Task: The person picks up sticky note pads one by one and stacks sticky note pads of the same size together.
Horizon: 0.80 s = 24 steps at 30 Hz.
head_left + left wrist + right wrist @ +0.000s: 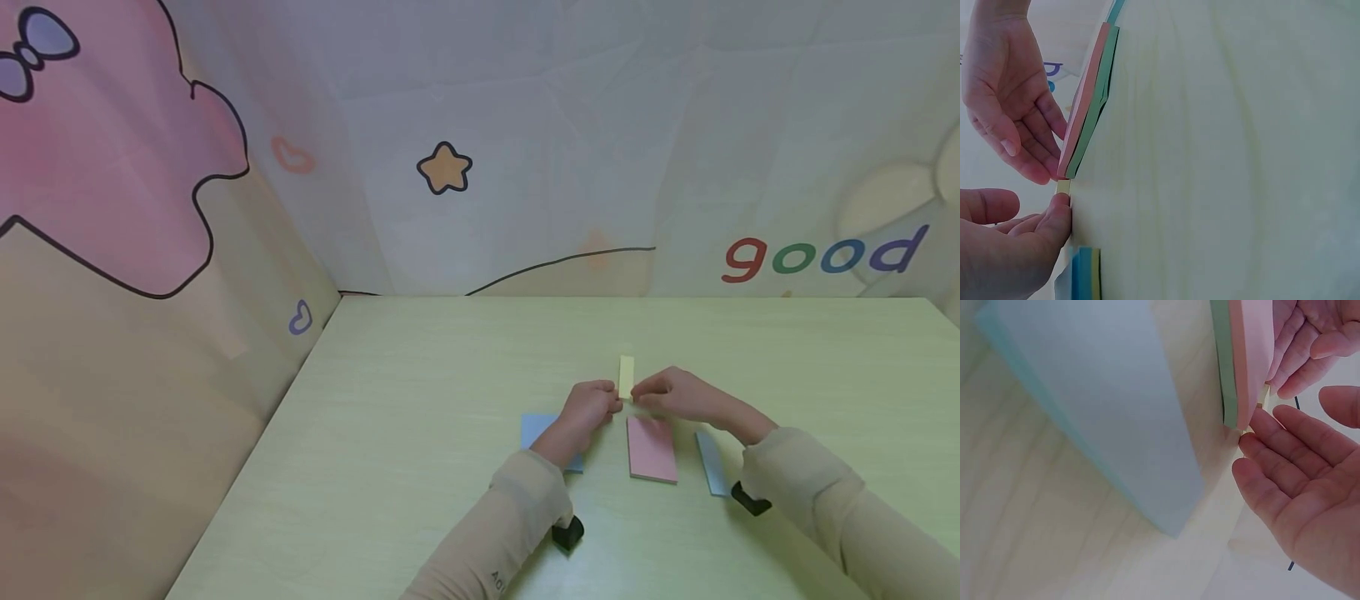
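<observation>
A narrow yellow pad of sticky notes [626,375] lies upright from the camera, between the two hands. My left hand [588,410] has its fingertips at the pad's left side, with the thumb [991,205] held apart from the fingers. On the other side, the right hand [678,394] is at the pad's lower right corner, its fingers loosely bent and the palm turned inward in the right wrist view. Just below the hands lies a pink pad [652,450] with a green layer [1094,106] under it. A blue pad [534,427] is partly hidden under the left forearm.
A narrow light-blue pad [711,463] lies slanted beside the right wrist. The pale wooden table [420,375] ends at a printed cloth backdrop [525,225]. Black wrist-worn pieces [567,534] sit under both cuffs.
</observation>
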Motion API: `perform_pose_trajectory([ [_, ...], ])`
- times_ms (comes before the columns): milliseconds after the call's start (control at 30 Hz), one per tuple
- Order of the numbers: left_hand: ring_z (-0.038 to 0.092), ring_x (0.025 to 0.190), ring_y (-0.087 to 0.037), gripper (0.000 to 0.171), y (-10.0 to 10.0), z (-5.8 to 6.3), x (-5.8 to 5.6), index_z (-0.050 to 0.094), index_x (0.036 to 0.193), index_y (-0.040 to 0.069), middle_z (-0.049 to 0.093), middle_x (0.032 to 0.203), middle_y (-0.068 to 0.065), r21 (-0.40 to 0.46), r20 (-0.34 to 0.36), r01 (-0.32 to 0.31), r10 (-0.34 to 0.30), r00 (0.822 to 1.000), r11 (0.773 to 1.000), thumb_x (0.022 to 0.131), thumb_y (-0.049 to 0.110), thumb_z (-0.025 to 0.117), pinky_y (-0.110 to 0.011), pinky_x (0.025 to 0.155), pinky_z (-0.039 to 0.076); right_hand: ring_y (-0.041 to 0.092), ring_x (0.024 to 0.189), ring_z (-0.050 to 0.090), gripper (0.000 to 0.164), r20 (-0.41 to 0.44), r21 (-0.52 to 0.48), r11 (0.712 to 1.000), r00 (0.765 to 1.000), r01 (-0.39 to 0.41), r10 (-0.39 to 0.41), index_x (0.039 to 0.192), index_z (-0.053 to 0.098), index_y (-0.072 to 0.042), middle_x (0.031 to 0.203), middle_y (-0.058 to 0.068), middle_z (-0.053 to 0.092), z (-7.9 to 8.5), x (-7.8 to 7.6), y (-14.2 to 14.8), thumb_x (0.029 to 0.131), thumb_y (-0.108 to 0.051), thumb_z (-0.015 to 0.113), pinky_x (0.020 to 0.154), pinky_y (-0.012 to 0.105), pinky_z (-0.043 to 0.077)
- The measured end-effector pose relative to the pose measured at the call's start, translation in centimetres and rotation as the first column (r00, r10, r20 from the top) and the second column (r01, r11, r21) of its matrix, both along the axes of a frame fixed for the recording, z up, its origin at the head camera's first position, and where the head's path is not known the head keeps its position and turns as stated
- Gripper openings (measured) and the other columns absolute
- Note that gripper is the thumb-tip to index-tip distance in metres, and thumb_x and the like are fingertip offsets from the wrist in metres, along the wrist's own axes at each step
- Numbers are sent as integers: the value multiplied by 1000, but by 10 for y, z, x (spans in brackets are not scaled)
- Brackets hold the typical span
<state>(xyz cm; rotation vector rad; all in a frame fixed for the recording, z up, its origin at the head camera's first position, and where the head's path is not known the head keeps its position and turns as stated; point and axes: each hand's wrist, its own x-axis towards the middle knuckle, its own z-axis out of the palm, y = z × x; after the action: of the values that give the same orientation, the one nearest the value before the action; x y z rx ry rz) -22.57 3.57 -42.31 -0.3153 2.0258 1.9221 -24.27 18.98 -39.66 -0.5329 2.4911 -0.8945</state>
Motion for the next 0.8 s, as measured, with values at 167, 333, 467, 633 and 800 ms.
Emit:
perform_pose_trajectory([
  [167, 54, 81, -9, 34, 1, 0, 1, 54, 119, 1, 58, 116, -7, -24, 3, 8, -8, 1000, 1000, 85, 6, 52, -28, 82, 47, 28, 102, 50, 35, 6, -7, 1000, 1000, -4, 4, 115, 55, 4, 116, 20, 56, 1, 2, 1, 88, -17, 48, 86, 48, 41],
  [333, 53, 77, -8, 33, 1, 1, 2, 56, 117, 2, 60, 108, -5, -48, 1, 11, -11, 1000, 999, 85, 6, 52, -25, 77, 48, 28, 103, 50, 36, 13, -18, 1000, 1000, -14, 14, 115, 54, 5, 116, 20, 56, 2, 5, 1, 88, -17, 49, 86, 48, 42],
  [467, 53, 84, -9, 34, -1, 3, 2, 57, 116, 2, 59, 114, -5, -63, 6, 42, -42, 999, 997, 82, 3, 54, -25, 79, 48, 28, 103, 50, 36, 22, -22, 999, 999, -24, 25, 116, 54, 6, 116, 21, 56, 2, 7, 2, 88, -17, 49, 86, 48, 42],
  [633, 52, 82, -11, 41, -5, 9, 1, 51, 121, 0, 55, 121, -8, -124, 9, 126, -126, 992, 984, 80, 1, 52, -25, 76, 47, 28, 101, 50, 35, 4, -6, 1000, 1000, 3, -3, 115, 54, 5, 115, 21, 56, 5, 10, 2, 88, -17, 48, 85, 48, 43],
  [800, 54, 89, -18, 42, -8, 14, -4, 49, 124, 1, 56, 119, -9, -221, -60, 159, -176, 983, 962, 82, 4, 47, -30, 76, 45, 28, 92, 56, 40, -9, -93, 982, 986, 164, -165, 121, 44, 11, 115, 28, 52, 11, 11, -2, 89, -14, 44, 74, 37, 49],
])
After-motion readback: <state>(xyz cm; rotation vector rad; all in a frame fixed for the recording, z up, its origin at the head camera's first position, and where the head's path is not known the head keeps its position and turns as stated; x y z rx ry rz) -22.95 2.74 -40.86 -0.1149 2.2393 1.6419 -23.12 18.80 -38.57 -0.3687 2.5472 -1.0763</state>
